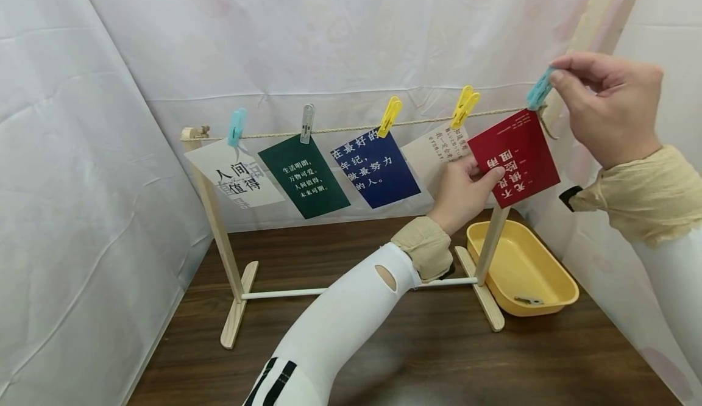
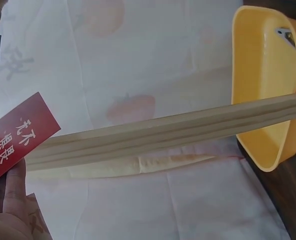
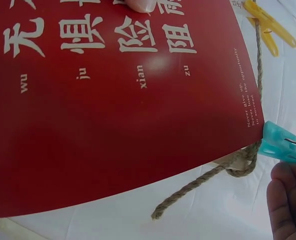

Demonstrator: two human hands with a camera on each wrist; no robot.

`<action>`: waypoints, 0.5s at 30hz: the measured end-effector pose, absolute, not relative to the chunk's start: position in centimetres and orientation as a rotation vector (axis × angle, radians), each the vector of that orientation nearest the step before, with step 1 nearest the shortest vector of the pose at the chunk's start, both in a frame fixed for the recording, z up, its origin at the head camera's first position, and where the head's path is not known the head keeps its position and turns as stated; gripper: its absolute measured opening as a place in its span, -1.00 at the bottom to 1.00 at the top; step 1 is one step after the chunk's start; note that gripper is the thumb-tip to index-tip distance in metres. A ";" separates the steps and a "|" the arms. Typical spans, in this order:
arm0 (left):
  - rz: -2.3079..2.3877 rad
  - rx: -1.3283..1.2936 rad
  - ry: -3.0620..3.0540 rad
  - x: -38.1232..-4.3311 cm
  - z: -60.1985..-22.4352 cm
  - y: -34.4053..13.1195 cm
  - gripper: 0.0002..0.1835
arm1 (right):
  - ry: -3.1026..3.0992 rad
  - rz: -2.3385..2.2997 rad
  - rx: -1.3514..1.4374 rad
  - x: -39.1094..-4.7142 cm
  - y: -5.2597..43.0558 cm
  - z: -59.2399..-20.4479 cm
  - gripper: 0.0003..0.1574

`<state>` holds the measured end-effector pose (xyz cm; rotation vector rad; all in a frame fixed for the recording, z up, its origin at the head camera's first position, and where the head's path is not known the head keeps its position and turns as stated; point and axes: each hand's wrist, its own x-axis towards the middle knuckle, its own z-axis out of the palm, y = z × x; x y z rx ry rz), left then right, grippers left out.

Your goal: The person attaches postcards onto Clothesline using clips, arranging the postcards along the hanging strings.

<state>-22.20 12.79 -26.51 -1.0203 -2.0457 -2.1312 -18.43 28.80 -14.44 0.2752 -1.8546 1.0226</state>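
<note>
A red card [image 1: 521,150] with white lettering hangs at the right end of the twine [image 1: 340,129]. My left hand [image 1: 466,186] pinches its left edge, thumb on the printed front. With thumb and fingers, my right hand [image 1: 614,101] pinches a light blue clothespin [image 1: 540,89], whose tip meets the card's upper corner at the twine. In the right wrist view the same blue clothespin [image 3: 285,142] touches the card corner beside the knot [image 3: 240,162]. Behind my left hand hangs a cream card [image 1: 433,150], partly hidden, under a yellow clothespin [image 1: 466,107].
Further left hang a blue card [image 1: 375,171], a green card [image 1: 304,177] and a white card [image 1: 236,174], each clipped. The wooden rack [image 1: 219,229] stands on a brown table [image 1: 417,357]. A yellow basin [image 1: 526,259] behind its right foot holds a small metallic-looking clip [image 1: 528,300].
</note>
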 end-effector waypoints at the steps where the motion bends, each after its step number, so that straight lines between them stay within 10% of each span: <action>1: -2.130 -1.017 -2.048 -22.2 -26.5 12.8 -0.71 | -1.860 1.026 0.273 -18.5 28.9 -14.4 -0.82; 15: -2.132 -0.996 -2.065 -22.4 -26.5 12.9 -0.73 | -1.962 1.105 0.207 -18.6 29.5 -14.2 -0.81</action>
